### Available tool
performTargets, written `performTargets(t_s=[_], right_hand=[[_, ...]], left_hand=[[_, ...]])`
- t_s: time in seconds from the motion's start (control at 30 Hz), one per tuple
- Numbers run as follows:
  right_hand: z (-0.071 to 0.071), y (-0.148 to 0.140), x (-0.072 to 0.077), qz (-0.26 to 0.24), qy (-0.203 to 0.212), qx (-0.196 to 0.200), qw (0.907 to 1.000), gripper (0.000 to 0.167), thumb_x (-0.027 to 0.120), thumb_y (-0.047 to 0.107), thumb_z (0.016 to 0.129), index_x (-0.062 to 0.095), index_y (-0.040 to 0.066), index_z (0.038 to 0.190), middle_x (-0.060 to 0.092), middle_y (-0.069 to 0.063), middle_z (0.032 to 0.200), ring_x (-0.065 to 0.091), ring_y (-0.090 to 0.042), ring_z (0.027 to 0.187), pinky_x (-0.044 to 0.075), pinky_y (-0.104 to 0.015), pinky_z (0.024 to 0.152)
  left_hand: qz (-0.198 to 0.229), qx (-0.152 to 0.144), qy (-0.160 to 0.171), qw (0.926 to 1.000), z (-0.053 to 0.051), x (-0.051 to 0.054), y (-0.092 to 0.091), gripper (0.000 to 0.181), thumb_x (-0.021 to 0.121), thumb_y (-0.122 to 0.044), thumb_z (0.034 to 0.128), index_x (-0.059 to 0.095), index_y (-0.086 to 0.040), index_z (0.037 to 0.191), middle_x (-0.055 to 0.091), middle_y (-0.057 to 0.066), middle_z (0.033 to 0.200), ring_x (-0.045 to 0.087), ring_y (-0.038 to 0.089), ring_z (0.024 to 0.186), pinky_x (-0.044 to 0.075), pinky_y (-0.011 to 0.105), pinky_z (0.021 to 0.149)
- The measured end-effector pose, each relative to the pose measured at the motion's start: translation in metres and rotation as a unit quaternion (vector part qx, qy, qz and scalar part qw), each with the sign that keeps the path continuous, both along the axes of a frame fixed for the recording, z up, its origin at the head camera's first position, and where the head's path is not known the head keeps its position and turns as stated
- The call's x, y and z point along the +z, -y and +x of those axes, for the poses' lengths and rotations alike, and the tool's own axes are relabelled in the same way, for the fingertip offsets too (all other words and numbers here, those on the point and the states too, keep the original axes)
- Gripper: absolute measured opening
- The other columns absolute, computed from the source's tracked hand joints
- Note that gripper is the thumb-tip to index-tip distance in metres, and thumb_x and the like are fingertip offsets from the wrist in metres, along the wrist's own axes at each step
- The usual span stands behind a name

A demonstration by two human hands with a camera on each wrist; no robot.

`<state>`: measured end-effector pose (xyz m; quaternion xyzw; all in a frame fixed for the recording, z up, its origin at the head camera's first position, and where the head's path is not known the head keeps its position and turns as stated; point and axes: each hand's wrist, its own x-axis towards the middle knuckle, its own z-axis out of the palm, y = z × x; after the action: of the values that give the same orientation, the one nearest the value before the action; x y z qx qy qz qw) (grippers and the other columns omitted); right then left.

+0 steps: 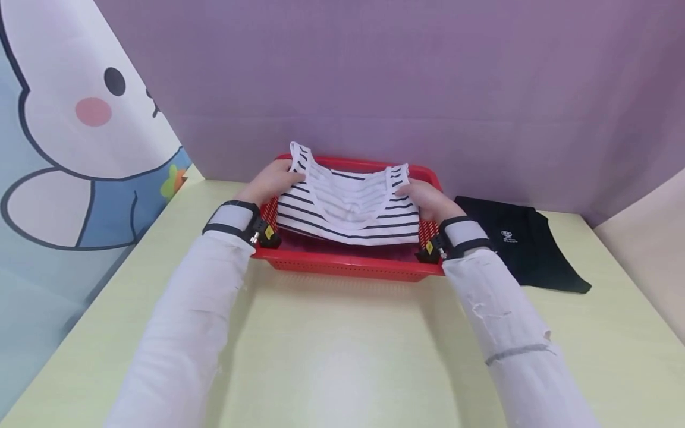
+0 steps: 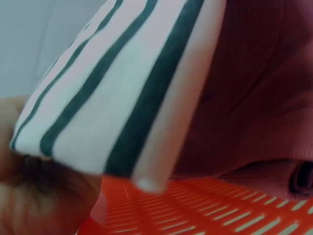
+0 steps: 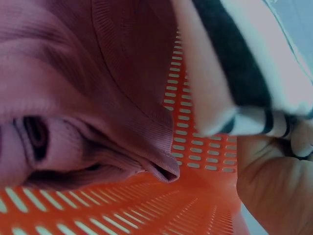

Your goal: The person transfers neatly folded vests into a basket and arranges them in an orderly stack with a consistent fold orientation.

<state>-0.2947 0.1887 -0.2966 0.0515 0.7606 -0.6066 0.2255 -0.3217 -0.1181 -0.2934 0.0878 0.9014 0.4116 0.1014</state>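
Observation:
A white top with dark stripes (image 1: 348, 223) hangs folded over a red plastic basket (image 1: 348, 267), its scooped neckline facing up. My left hand (image 1: 272, 180) pinches the top's left shoulder, thumb on the front. At the opposite shoulder, my right hand (image 1: 425, 197) grips the cloth the same way. In both wrist views the striped fabric's lower edge is lifted above the basket floor. Beneath it lies a folded mauve ribbed garment (image 3: 73, 88) inside the basket, mostly hidden from the head view.
A folded black garment (image 1: 521, 244) with a small white print lies on the pale table (image 1: 342, 345), right of the basket. Behind the basket rises a purple cloth backdrop (image 1: 396, 77). A cartoon-printed panel (image 1: 59, 202) stands at the left.

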Motion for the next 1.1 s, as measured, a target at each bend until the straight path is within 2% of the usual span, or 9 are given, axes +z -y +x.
performTargets(t_s=[0.17,0.33,0.6,0.7,0.87,0.97,1.1], right_hand=[[0.001,0.0,-0.001,-0.001,0.01,0.005,0.9999,0.056,0.035,0.016,0.101,0.013,0.016,0.152,0.042,-0.016,0.142,0.051,-0.028,0.12,0.046,-0.042,0.099],[0.002,-0.001,-0.002,0.004,0.024,0.021,0.9995,0.056,0.036,0.014,0.101,0.014,0.015,0.152,0.042,-0.017,0.142,0.053,-0.027,0.119,0.046,-0.042,0.098],[0.006,-0.001,-0.006,0.017,0.045,0.087,0.995,0.056,0.043,0.012,0.099,0.02,0.012,0.151,0.043,-0.018,0.141,0.062,-0.025,0.109,0.049,-0.042,0.094],[0.005,-0.002,-0.007,0.026,0.045,0.102,0.9934,0.056,0.042,0.011,0.099,0.019,0.01,0.15,0.043,-0.02,0.14,0.063,-0.023,0.106,0.049,-0.041,0.094],[0.005,-0.003,-0.006,0.027,0.049,0.107,0.9927,0.056,0.042,0.011,0.099,0.019,0.009,0.15,0.044,-0.019,0.139,0.064,-0.022,0.103,0.051,-0.04,0.093],[0.006,-0.003,-0.005,0.025,0.061,0.099,0.9929,0.056,0.042,0.011,0.1,0.018,0.01,0.15,0.045,-0.019,0.138,0.064,-0.023,0.104,0.051,-0.041,0.093],[0.009,-0.005,-0.006,0.032,0.077,0.099,0.9916,0.055,0.042,0.012,0.099,0.019,0.011,0.149,0.045,-0.018,0.138,0.064,-0.025,0.105,0.05,-0.042,0.093]], left_hand=[[-0.021,-0.013,0.006,0.9997,0.0,-0.001,-0.001,0.04,0.048,-0.023,0.0979,0.048,-0.002,0.132,0.056,0.017,0.121,0.053,0.027,0.103,0.043,0.038,0.095],[-0.033,-0.025,0.025,0.9989,0.002,-0.002,-0.002,0.043,0.049,-0.023,0.0973,0.047,-0.004,0.135,0.057,0.015,0.123,0.054,0.027,0.105,0.044,0.039,0.097],[-0.088,-0.102,0.051,0.9896,0.007,-0.003,-0.001,0.047,0.061,-0.022,0.0903,0.048,-0.003,0.131,0.059,0.016,0.118,0.057,0.027,0.103,0.048,0.039,0.095],[-0.094,-0.118,0.059,0.9867,0.009,-0.002,-0.003,0.051,0.066,-0.02,0.0864,0.048,-0.003,0.131,0.059,0.016,0.118,0.058,0.026,0.103,0.049,0.039,0.095],[-0.098,-0.115,0.062,0.9866,0.008,-0.005,-0.004,0.055,0.068,-0.018,0.0853,0.046,-0.006,0.134,0.057,0.015,0.123,0.057,0.027,0.107,0.047,0.04,0.098],[-0.126,-0.114,0.054,0.984,0.007,-0.009,-0.004,0.057,0.068,-0.018,0.0851,0.044,-0.006,0.136,0.054,0.015,0.125,0.053,0.028,0.111,0.045,0.042,0.1],[-0.16,-0.104,0.072,0.9791,0.008,-0.011,-0.006,0.064,0.071,-0.016,0.0816,0.041,-0.009,0.138,0.049,0.013,0.127,0.045,0.03,0.117,0.043,0.045,0.101]])
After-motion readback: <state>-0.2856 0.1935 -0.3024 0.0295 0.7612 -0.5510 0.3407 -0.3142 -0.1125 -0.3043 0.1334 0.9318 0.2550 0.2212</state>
